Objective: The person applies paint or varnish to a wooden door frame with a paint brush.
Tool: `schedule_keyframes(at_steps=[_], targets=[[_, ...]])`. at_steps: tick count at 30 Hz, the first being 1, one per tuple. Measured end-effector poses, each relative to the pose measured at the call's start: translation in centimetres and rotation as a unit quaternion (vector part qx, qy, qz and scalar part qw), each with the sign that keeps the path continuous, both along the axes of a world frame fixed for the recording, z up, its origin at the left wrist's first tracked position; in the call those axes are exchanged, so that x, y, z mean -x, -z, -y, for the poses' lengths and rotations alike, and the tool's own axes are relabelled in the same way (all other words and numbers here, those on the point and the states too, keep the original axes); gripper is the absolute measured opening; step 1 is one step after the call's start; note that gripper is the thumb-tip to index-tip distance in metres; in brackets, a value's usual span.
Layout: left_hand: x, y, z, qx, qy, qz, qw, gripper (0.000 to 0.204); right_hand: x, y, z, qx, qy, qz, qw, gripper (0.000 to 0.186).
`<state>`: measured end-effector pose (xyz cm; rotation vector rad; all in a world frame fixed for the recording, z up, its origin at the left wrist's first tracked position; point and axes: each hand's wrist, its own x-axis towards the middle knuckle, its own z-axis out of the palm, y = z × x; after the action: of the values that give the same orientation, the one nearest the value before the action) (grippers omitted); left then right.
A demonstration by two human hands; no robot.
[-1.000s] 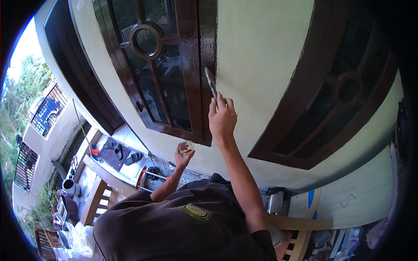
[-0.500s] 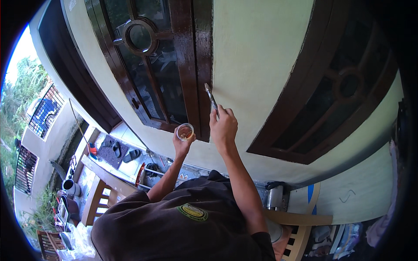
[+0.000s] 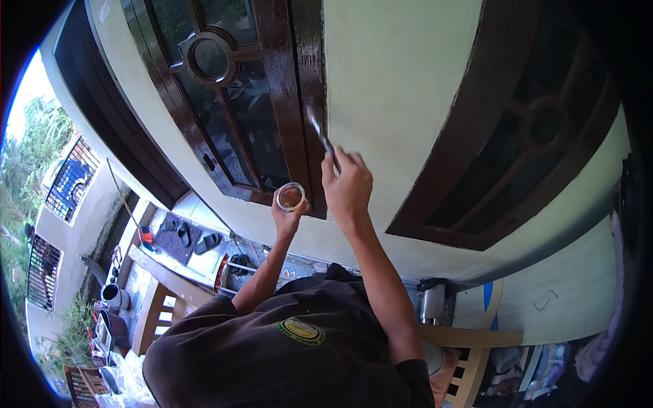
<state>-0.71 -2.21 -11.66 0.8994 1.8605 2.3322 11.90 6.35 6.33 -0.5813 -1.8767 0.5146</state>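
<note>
My left hand is closed around a small clear cup with some brownish liquid in it, held in front of the window's lower corner. In my right hand is a slim paintbrush, gripped by its handle. The brush points up and to the left, its tip blurred over the right side of the dark brown window frame. Whether the bristles touch the wood I cannot tell. The frame looks glossy and surrounds dark glass panes with a round centre piece.
Pale wall separates this window from a second brown window on the right. Wooden chair parts are beside me. Sandals lie near a purple mat at left. A metal cylinder stands at lower right.
The brush tip has moved up and slightly left along the frame, and my right hand has shifted a little upward with it. My left hand still holds the cup, now tilted slightly differently.
</note>
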Motion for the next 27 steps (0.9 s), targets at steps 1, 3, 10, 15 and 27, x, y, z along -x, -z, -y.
schedule_keyframes(at_steps=[1, 3, 10, 15, 27], targets=[[-0.3, -0.3, -0.2, 0.001, 0.002, 0.0, 1.0, 0.051, 0.3, -1.0, -0.3, 0.001, 0.002, 0.0, 1.0, 0.023], [-0.7, -0.6, -0.4, -0.011, 0.019, 0.009, 1.0, 0.051, 1.2, -2.7, -0.9, -0.049, 0.001, -0.075, 0.996, 0.026], [-0.4, -0.5, -0.5, -0.001, -0.006, -0.022, 1.0, 0.051, 1.0, 3.0, -0.8, 0.112, -0.029, 0.049, 0.992, 0.028], [-0.3, 0.0, -0.4, 0.018, -0.009, -0.026, 0.999, 0.05, 1.1, 2.1, -0.2, 0.092, -0.039, -0.068, 0.993, 0.026], [0.5, 0.9, -1.2, -0.027, -0.038, 0.0, 0.999, 0.053, 3.1, 1.5, 1.4, 0.072, -0.058, -0.04, 0.995, 0.027]])
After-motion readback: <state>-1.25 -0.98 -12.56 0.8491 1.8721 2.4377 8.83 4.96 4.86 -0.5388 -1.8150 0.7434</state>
